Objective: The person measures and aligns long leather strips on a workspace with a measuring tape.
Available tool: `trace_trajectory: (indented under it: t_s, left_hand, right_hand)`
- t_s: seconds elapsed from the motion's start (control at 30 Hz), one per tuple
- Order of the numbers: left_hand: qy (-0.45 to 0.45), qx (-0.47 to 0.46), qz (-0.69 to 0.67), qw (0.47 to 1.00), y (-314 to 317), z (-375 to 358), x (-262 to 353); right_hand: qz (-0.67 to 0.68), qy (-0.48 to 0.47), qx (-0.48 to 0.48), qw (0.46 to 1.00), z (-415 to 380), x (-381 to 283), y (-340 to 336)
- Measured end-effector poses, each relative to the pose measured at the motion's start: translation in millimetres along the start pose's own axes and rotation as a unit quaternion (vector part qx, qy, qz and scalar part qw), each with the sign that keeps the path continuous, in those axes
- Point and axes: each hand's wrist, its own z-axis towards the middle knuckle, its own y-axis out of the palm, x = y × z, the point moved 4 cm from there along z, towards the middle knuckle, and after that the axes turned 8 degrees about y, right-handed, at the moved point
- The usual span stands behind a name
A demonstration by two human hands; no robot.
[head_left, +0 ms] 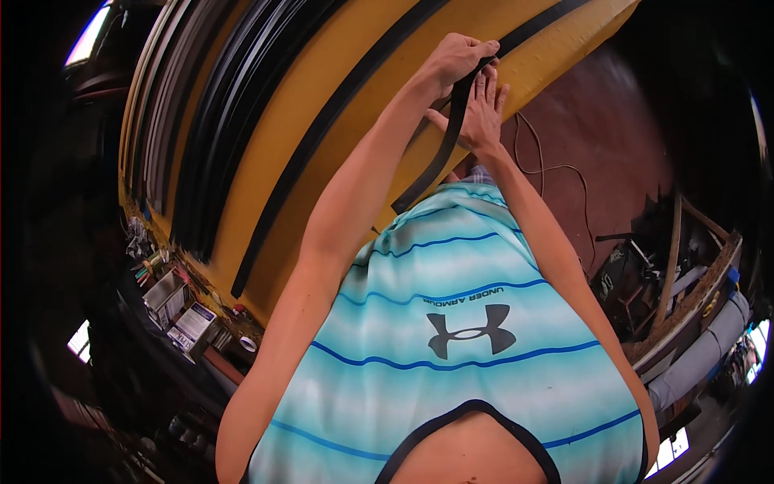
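My left hand (pixel 459 58) is closed around the upper end of a long black strip (pixel 439 157) and holds it against the edge of a big yellow board (pixel 355 153). Just below it, my right hand (pixel 482 113) lies with its fingers straight and spread. The strip runs between its thumb and fingers, and the palm rests on the strip. From there the strip hangs down toward my striped turquoise shirt (pixel 459 339). Another black strip (pixel 322 133) lies lengthwise along the yellow board.
Several dark strips and rails (pixel 205 121) are stacked left of the board. A cluttered shelf (pixel 181 310) with boxes and a tape roll (pixel 248 344) sits lower left. A thin cable (pixel 556 173) trails over the red-brown floor. Wood pieces and pipes (pixel 697 339) are piled at right.
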Motion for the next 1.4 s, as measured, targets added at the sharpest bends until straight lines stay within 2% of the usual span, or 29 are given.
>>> trace_trajectory:
  t_s: [0.07, 0.13, 0.2, 0.3, 0.53, 0.7, 0.83, 0.87, 0.93, 1.0, 1.13, 1.23, 1.33, 1.37, 1.4]
  left_hand:
    - [-0.009, 0.008, -0.012, 1.0, 2.7, 9.2, -4.3]
    - [-0.005, 0.016, 0.002, 1.0, 4.1, 16.9, -2.8]
    - [-0.009, -0.004, 0.027, 1.0, 8.2, 22.2, -1.6]
    - [-0.008, 0.006, 0.02, 1.0, 9.6, 23.3, 1.8]
    - [-0.002, 0.026, -0.015, 1.0, 10.9, 20.4, 4.7]
    - [0.044, 0.024, -0.038, 0.998, 12.2, 8.7, 15.1]
    - [0.023, 0.036, -0.081, 0.996, -5.0, -61.4, 20.1]
    - [0.003, 0.027, -0.106, 0.994, -10.8, -82.3, 20.6]
    - [-0.064, 0.013, -0.108, 0.992, -25.7, -120.0, 5.3]
    - [-0.133, 0.033, -0.075, 0.988, -34.3, -156.0, -3.5]
    - [-0.201, 0.03, -0.023, 0.979, -39.4, -202.4, -56.5]
    - [-0.187, 0.032, 0.102, 0.977, -46.0, -232.2, -84.1]
    - [-0.173, 0.056, 0.107, 0.977, -42.5, -261.4, -84.4]
    - [-0.218, 0.06, 0.088, 0.97, -40.6, -270.5, -79.1]
    - [-0.218, 0.064, 0.08, 0.97, -37.0, -277.7, -81.2]
  right_hand:
    - [-0.002, 0.003, 0.005, 1.0, 0.4, 1.0, 0.7]
    - [0.061, 0.001, 0.028, 0.998, -3.1, -3.7, -8.2]
    - [0.02, 0.019, -0.031, 0.999, -2.8, -4.9, -11.8]
    - [0.004, 0.029, -0.051, 0.998, -0.5, -5.2, -12.0]
    - [0.01, 0.033, -0.019, 0.999, 2.7, 5.4, 2.8]
    - [-0.011, 0.03, -0.04, 0.999, 3.2, -1.3, -4.2]
    - [-0.04, 0.003, -0.037, 0.999, 2.5, 6.9, -0.5]
    - [-0.108, -0.006, 0.004, 0.994, 5.7, 15.1, 11.7]
    - [0.033, 0.014, -0.016, 0.999, 6.0, 9.0, -4.9]
    - [0.001, 0.016, -0.019, 1.0, 7.9, 7.7, -10.3]
    - [-0.045, -0.012, -0.004, 0.999, 5.2, 12.3, -8.5]
    - [-0.065, -0.012, -0.009, 0.998, 7.5, 13.1, -9.4]
    - [-0.091, -0.028, -0.006, 0.995, 7.7, 14.2, -11.8]
    - [-0.096, -0.032, -0.009, 0.995, 7.4, 14.8, -11.9]
    - [-0.095, -0.035, -0.009, 0.995, 7.9, 15.2, -12.5]
